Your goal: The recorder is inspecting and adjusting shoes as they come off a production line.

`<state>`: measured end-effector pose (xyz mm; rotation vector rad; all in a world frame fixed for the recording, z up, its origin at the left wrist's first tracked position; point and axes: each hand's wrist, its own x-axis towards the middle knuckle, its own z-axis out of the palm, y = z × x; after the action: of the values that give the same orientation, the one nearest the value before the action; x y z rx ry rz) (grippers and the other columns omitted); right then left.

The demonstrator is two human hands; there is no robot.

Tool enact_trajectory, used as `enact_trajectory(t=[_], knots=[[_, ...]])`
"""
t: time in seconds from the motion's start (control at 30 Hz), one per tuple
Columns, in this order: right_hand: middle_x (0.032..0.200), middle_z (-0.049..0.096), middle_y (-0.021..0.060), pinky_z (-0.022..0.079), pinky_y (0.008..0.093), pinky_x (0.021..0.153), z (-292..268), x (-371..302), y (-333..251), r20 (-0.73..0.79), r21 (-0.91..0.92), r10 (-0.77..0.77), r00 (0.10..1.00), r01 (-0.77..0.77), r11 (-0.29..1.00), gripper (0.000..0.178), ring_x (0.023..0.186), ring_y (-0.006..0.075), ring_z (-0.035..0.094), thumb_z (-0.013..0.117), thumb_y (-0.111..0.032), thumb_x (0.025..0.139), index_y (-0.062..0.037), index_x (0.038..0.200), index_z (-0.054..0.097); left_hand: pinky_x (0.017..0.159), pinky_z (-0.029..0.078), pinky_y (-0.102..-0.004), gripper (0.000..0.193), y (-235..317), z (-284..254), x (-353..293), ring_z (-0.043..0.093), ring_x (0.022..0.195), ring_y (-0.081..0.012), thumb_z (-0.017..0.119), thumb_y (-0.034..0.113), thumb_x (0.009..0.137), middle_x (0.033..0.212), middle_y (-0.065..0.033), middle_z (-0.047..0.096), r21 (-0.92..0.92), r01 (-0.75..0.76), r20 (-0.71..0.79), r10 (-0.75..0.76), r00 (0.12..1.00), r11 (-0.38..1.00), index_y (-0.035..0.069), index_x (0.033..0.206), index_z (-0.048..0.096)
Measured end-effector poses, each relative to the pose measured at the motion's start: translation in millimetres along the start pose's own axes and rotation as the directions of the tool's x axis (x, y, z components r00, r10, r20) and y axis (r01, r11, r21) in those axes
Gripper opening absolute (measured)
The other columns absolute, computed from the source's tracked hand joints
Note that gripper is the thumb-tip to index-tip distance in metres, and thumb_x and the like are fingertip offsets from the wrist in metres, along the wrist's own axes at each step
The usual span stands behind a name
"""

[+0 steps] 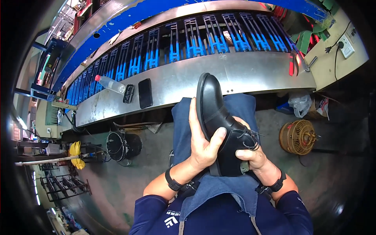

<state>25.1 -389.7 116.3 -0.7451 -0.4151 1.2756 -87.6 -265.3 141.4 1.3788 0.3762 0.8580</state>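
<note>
A black leather lace-up shoe [213,102] stands tilted over my lap, toe pointing up and away and its sole edge facing left. My left hand [204,147] is closed round its sole side, fingers along the sole and thumb on the upper. My right hand [252,154] grips the heel and ankle part on the other side, thumb near the opening. Black laces [247,138] hang at the front of the ankle. A bit of greenish material [244,167] shows at the opening, below my right thumb. Part of my right fingers is hidden behind the shoe.
Beyond the shoe runs a metal bench [258,72] with a row of blue racks [219,41]. On it lie a phone [145,93], a black case-like object [128,94], a plastic bottle [111,84] and red-handled pliers [291,64]. A bucket [117,145] and round wicker basket [297,137] flank me.
</note>
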Motion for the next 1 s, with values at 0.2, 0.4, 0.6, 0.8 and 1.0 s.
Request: enact_trajectory(t=[0.2, 0.4, 0.6, 0.8, 1.0], knots=[[0.141, 0.043, 0.0199, 0.035, 0.0413, 0.112, 2.9, 12.0, -22.0, 0.238, -0.859, -0.28, 0.93, 0.336, 0.387, 0.103, 0.133, 0.0307, 0.043, 0.088, -0.03, 0.07, 0.0004, 0.151, 0.032, 0.112, 0.038, -0.0421, 0.09, -28.5, -31.4, 5.4, 0.048, 0.131, -0.026, 0.065, 0.042, 0.091, 0.148, -0.0175, 0.04, -0.324, 0.179, 0.026, -0.18, 0.983, 0.929, 0.003, 0.155, 0.014], [0.131, 0.058, 0.0188, 0.045, 0.0376, 0.103, 16.6, 55.8, 1.1, -0.008, -0.552, -0.292, 0.956, 0.239, 0.799, 0.073, 0.125, 0.0241, 0.056, 0.081, -0.014, 0.08, 0.0, 0.141, 0.044, 0.103, 0.046, -0.0375, 0.07, -26.0, -42.4, -2.6, 0.06, 0.115, -0.0235, 0.075, 0.036, 0.083, 0.124, -0.0131, 0.06, -0.306, 0.333, 0.1, -0.318, 0.943, 0.892, 0.001, 0.136, 0.046], [0.117, 0.067, 0.018, 0.051, 0.0362, 0.095, -4.1, 49.8, 28.9, -0.111, -0.695, -0.356, 0.928, 0.184, 0.696, 0.053, 0.112, 0.0225, 0.065, 0.076, -0.017, 0.085, 0.0005, 0.13, 0.053, 0.103, 0.043, -0.0366, 0.065, -40.0, -32.3, -8.9, 0.054, 0.119, -0.0215, 0.07, 0.025, 0.09, 0.128, -0.0139, 0.054, -0.131, 0.368, -0.01, -0.372, 0.928, 0.921, 0.0, 0.14, 0.037], [0.131, 0.059, 0.016, 0.044, 0.0365, 0.107, -65.1, 77.9, 4.5, 0.128, -0.648, -0.244, 0.961, 0.268, 0.713, 0.076, 0.122, 0.0233, 0.057, 0.077, -0.015, 0.082, -0.0011, 0.146, 0.038, 0.098, 0.046, -0.0364, 0.075, -85.2, -24.6, -18.3, 0.057, 0.112, -0.0222, 0.081, 0.033, 0.081, 0.121, -0.0151, 0.055, 0.282, 0.421, -0.048, -0.425, 0.904, 0.862, -0.001, 0.132, 0.037], [0.134, 0.056, 0.0122, 0.041, 0.0347, 0.108, -76.9, 111.1, 10.1, 0.097, -0.618, -0.198, 0.975, 0.215, 0.756, 0.075, 0.124, 0.0198, 0.054, 0.077, -0.016, 0.082, -0.0049, 0.147, 0.04, 0.111, 0.039, -0.0412, 0.098, -97.5, -45.7, 38.2, 0.046, 0.133, -0.0293, 0.083, 0.017, 0.077, 0.144, -0.0218, 0.041, 0.257, 0.251, 0.122, -0.289, 0.949, 0.933, 0.001, 0.151, 0.022]])
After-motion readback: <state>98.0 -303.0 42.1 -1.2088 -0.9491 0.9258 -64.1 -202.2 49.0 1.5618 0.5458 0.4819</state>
